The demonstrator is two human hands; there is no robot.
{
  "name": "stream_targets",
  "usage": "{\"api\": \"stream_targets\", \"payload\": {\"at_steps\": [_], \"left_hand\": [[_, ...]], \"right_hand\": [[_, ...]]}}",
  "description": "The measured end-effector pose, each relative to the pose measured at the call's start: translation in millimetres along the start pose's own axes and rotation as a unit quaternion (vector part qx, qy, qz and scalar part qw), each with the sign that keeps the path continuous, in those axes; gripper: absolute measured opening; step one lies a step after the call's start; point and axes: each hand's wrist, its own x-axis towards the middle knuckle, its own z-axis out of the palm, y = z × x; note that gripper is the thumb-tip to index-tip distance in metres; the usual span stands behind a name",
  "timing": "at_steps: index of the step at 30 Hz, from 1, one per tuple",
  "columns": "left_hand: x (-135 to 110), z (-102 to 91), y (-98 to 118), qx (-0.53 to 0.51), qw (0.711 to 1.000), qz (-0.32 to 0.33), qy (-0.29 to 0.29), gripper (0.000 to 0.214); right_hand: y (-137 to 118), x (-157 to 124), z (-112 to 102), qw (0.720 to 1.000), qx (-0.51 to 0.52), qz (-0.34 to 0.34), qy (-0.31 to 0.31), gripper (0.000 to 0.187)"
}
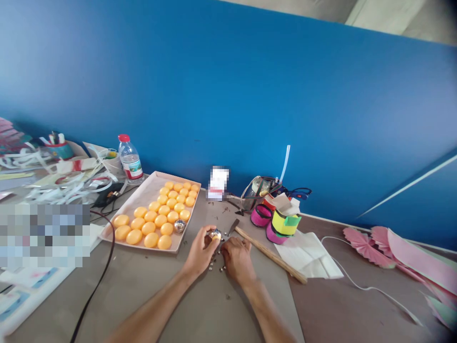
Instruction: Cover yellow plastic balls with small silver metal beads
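My left hand [200, 250] grips an orange ball [216, 235] between thumb and fingers, and part of its surface is covered in shiny silver pieces. Close beside it, my right hand [237, 257] has its fingers curled in toward the table; whatever they pinch is too small or hidden to name. Small silver pieces [211, 267] lie scattered on the table between the two hands. To the left, a shallow tray [143, 246] holds several plain orange balls [152, 239] and one silver-covered ball [180, 226] near its right edge.
A hammer [274, 257] with a wooden handle lies just right of my right hand. Beyond it are pink and yellow rolls [282, 226] and white paper [310, 257]. A water bottle [130, 162] stands behind the tray. A dark cable [103, 276] crosses the left side. A blue partition [228, 95] closes off the back.
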Motion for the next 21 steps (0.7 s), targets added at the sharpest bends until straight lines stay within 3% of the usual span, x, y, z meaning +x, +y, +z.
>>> {"api": "stream_targets", "payload": {"at_steps": [4,11,18,21], "left_hand": [[0.1,0.2,-1.7,-0.003,1.0,0.013,0.009,0.031],[-0.5,0.3,-1.1,0.026,0.999,0.035,0.021,0.029],[-0.9,1.9,-3.9,0.019,0.999,0.036,0.017,0.029],[-0.8,0.9,-1.8,0.052,0.996,0.072,0.02,0.024]], "right_hand": [[0.6,-2.2,-2.7,1.0,0.0,0.0,0.013,0.012],[4.0,-1.3,1.7,1.0,-0.008,0.009,-0.004,0.019],[5.0,-0.4,-0.4,0.998,0.033,0.007,0.061,0.022],[5.0,-0.6,-1.5,0.997,0.035,0.008,0.065,0.022]]}}
